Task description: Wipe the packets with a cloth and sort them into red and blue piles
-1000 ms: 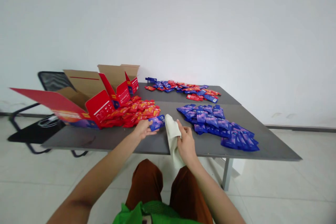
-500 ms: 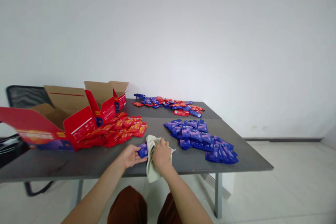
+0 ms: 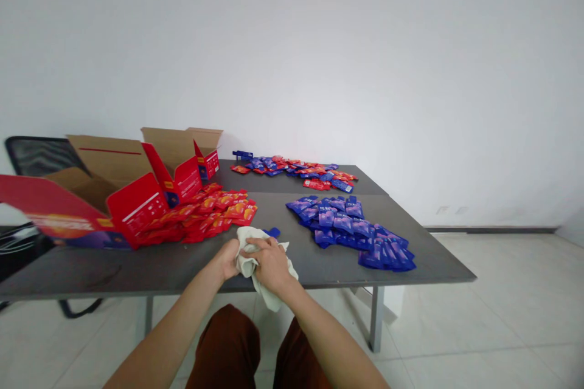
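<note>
Near the front edge of the dark table, my right hand [image 3: 272,264] presses a pale cloth [image 3: 250,234] with its fingers bent over it. Under and beside that cloth is my left hand [image 3: 229,259], its fingers mostly covered. A blue sachet [image 3: 273,232] pokes out past the cloth's far side, the rest of it hidden; it appears to be in my left hand's grip. Left of my hands lies a heap of red sachets [image 3: 219,213]. Over to the right a pile of blue sachets [image 3: 347,228] spreads across the tabletop.
Several open red cardboard boxes [image 3: 139,209] line the table's left side, flaps up. Mixed red and blue sachets [image 3: 296,167] lie at the back by a small blue object [image 3: 242,154]. A black chair [image 3: 41,155] stands behind the boxes. The table [image 3: 314,270] ends in a straight front edge.
My right hand has brought the cloth over the blue sachet in my left hand, and the cloth now covers most of it. The view has shifted, too.
</note>
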### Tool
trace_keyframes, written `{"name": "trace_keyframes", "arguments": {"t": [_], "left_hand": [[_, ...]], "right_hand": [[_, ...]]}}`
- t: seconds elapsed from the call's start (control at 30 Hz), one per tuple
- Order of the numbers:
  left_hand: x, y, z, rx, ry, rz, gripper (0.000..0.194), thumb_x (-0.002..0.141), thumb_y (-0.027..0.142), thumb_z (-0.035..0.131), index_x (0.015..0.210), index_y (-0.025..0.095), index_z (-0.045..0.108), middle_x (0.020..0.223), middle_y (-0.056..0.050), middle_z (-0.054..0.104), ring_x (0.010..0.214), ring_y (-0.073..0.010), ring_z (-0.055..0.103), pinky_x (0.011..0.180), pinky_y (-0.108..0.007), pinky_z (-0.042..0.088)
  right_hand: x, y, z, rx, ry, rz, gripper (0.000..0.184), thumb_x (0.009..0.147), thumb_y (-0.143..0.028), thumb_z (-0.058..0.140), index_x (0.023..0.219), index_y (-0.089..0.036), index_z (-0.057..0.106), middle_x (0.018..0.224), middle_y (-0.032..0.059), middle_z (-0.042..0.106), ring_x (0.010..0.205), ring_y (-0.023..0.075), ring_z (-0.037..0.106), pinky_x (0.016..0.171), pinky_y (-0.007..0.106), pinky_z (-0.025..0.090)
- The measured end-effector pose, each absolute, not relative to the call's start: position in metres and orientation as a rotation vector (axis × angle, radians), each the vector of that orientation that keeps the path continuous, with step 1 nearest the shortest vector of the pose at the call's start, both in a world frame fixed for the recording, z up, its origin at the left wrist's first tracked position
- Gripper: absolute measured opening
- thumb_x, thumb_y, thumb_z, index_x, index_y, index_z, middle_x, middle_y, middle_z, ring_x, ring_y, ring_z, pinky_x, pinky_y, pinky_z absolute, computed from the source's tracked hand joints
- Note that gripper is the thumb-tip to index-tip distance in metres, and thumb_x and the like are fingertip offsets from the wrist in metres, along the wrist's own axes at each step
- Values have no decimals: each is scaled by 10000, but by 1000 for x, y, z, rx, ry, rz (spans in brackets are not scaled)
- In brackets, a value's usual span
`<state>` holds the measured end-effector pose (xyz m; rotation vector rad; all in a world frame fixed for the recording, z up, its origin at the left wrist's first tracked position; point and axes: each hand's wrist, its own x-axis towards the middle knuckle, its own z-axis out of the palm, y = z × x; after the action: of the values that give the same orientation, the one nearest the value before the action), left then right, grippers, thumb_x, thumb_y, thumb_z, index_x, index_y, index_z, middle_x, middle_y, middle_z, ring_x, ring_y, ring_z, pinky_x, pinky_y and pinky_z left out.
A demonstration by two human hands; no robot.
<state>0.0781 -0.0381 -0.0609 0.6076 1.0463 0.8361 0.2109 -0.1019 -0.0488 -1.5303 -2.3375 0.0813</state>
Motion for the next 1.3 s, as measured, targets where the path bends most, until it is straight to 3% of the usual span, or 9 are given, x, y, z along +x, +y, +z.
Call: {"name": "trace_keyframes", "arguments": {"t": [0.13, 0.3, 0.4, 0.53, 0.63, 0.77, 0.9, 1.1, 1.3], "left_hand": [[65, -45, -62, 550, 882, 726, 228, 830, 85, 405, 950, 92, 599, 744, -116, 697, 650, -206, 688, 651, -339, 585], [57, -50, -67, 509, 809, 814, 234, 846, 112, 445, 1048, 83, 560, 872, -167, 708, 873, -276, 699, 874, -451, 539], [60, -49, -67, 477, 847, 796, 267, 822, 78, 432, 1057, 75, 560, 827, -155, 706, 809, -263, 704, 830, -450, 556], [71, -49, -68, 473, 1009, 919, 305, 787, 17, 394, 1006, 101, 588, 675, -71, 678, 619, -198, 680, 712, -407, 586], [78, -57, -68, 595, 1028, 979, 242, 838, 37, 394, 962, 90, 594, 697, -93, 687, 673, -208, 694, 746, -415, 583], [71, -66, -62, 719, 932, 804, 150, 867, 66, 461, 938, 50, 592, 808, -156, 706, 768, -227, 709, 838, -425, 558], [57, -63, -59, 743, 1018, 682, 83, 776, 18, 555, 817, 73, 602, 735, -99, 701, 701, -185, 699, 804, -367, 571], [57, -55, -62, 757, 1024, 635, 241, 626, -86, 519, 764, 89, 610, 659, -46, 687, 671, -172, 687, 806, -359, 565], [56, -59, -61, 726, 905, 637, 83, 712, 12, 646, 774, 67, 634, 768, -95, 703, 806, -195, 700, 921, -370, 514]], "right_hand": [[215, -79, -47, -1671, -2286, 191, 484, 875, -160, 467, 1200, -501, 581, 1302, -134, 571, 1029, 185, 482, 806, 300, 400], [216, -63, -49, -1867, -2104, 138, 392, 937, -213, 414, 1266, -345, 583, 1197, 26, 650, 1091, 235, 468, 867, 377, 363], [211, -73, -55, -1759, -2136, 103, 373, 961, -247, 385, 1251, -371, 585, 1297, -14, 593, 1112, 236, 448, 900, 410, 328], [212, -83, -61, -1570, -2233, 111, 474, 893, -190, 458, 1301, -425, 515, 1342, -77, 554, 1127, 209, 439, 887, 373, 331], [219, -71, -58, -1721, -2176, 95, 490, 860, -161, 468, 1294, -378, 535, 1328, -49, 568, 1135, 221, 443, 892, 383, 327], [223, -57, -50, -1895, -2079, 27, 412, 894, -177, 416, 1208, -365, 605, 1312, -23, 581, 1116, 247, 468, 908, 442, 311], [216, -78, -50, -1792, -2137, 131, 469, 821, -163, 475, 1234, -348, 599, 1208, 6, 650, 1107, 245, 495, 898, 416, 325], [224, -111, -65, -1495, -2215, 207, 550, 776, -237, 515, 1294, -422, 533, 1376, -92, 516, 1150, 229, 459, 883, 369, 355], [241, -76, -59, -1792, -2193, -38, 520, 820, -123, 447, 1231, -410, 588, 1331, -72, 564, 1110, 249, 496, 864, 403, 364]]}}
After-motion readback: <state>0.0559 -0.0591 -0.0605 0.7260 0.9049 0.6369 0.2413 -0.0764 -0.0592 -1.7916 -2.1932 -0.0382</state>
